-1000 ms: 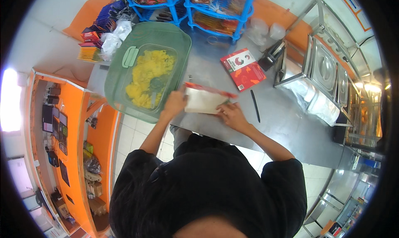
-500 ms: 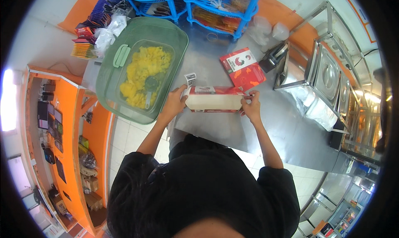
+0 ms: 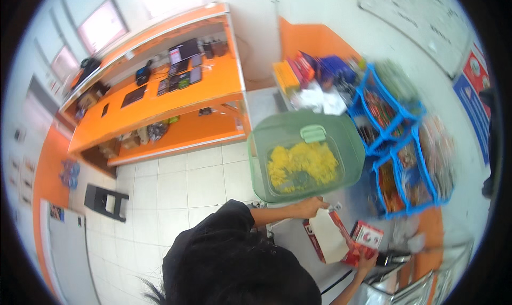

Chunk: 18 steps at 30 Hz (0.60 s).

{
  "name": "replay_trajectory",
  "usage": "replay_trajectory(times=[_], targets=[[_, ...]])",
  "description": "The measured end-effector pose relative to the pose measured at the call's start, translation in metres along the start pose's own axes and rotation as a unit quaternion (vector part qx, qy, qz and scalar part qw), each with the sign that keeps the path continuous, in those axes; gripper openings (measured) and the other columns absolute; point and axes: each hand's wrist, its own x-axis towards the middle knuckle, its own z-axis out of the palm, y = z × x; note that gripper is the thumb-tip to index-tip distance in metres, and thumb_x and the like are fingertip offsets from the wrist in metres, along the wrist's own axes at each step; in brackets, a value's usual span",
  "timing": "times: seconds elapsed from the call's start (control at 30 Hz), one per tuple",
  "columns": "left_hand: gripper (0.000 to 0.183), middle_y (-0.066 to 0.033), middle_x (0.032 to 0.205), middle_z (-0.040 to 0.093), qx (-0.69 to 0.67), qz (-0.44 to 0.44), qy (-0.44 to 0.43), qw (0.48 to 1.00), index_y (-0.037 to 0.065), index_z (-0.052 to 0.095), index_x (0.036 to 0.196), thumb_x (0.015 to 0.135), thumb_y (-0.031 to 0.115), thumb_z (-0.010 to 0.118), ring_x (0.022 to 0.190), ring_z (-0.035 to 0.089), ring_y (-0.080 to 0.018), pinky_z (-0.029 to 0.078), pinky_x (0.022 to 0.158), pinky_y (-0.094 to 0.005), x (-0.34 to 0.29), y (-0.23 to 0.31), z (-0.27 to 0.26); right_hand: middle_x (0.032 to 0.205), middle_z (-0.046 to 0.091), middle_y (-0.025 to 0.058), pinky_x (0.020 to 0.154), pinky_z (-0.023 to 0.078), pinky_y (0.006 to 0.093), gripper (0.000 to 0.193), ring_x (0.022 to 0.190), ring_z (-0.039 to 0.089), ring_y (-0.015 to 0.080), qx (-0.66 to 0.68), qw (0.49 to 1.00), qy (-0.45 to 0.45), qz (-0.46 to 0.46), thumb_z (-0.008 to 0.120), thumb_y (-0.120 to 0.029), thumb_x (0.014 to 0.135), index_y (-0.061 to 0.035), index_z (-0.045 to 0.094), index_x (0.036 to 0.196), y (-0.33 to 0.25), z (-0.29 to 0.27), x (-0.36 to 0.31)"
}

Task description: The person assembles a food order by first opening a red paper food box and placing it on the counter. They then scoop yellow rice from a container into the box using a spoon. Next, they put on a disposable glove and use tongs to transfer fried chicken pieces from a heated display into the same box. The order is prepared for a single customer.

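Red-and-cream carton [image 3: 327, 238] sits over the steel counter [image 3: 294, 238], in front of the person, between both hands, cream face upward, red sides showing. Left hand [image 3: 314, 207]: grip pinches the carton's end nearest the tub. Right hand [image 3: 366, 263]: grip pinches the red edge at the opposite end; finger detail blurred. Second carton [image 3: 368, 233], red and white, lies on the counter just beside the first, near the right hand. Green tub [image 3: 285, 125] stands just beyond the left hand, yellow food [image 3: 324, 163] visible inside. Blue racks [image 3: 396, 160] stand past the tub, bagged goods on their tiers.
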Motion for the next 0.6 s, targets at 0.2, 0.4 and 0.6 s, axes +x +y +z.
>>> replay_trajectory(times=[0.2,0.4,0.6], targets=[[0.054,-0.0236,0.104,0.058,0.031,-0.018,-0.03,0.999,0.007,0.058,0.118,0.068,-0.012,0.053,0.099,0.058,-0.0437,0.048,0.081,-0.0479,0.011,0.024,-0.009,0.148,0.024,0.0278,0.105,0.031,0.0561,0.128,0.138,0.02,0.0446,-0.186,0.974,-0.081,0.104,0.089,-0.049,0.049,-0.0171,0.015,0.148,-0.038,0.012,0.028],[0.061,-0.0233,0.11,0.056,0.066,-0.021,-0.023,0.997,0.011,0.056,0.124,0.067,-0.012,0.054,0.102,0.058,-0.0441,0.049,0.084,-0.0487,0.021,0.007,0.002,0.119,0.056,0.0208,0.092,0.044,0.0442,0.088,0.109,0.054,0.0365,-0.061,0.991,-0.117,-0.019,0.088,-0.03,0.057,-0.0032,0.045,0.129,-0.045,-0.03,0.048],[0.059,-0.0225,0.113,0.055,0.091,0.006,0.023,0.996,0.015,0.052,0.128,0.072,-0.003,0.059,0.105,0.058,-0.0431,0.049,0.087,-0.05,0.076,0.017,0.034,0.103,0.064,0.0136,0.092,0.044,0.0384,0.042,0.104,0.058,0.0289,0.057,0.984,0.069,-0.157,0.074,-0.02,0.08,0.0029,0.059,0.111,-0.035,-0.106,0.034]])
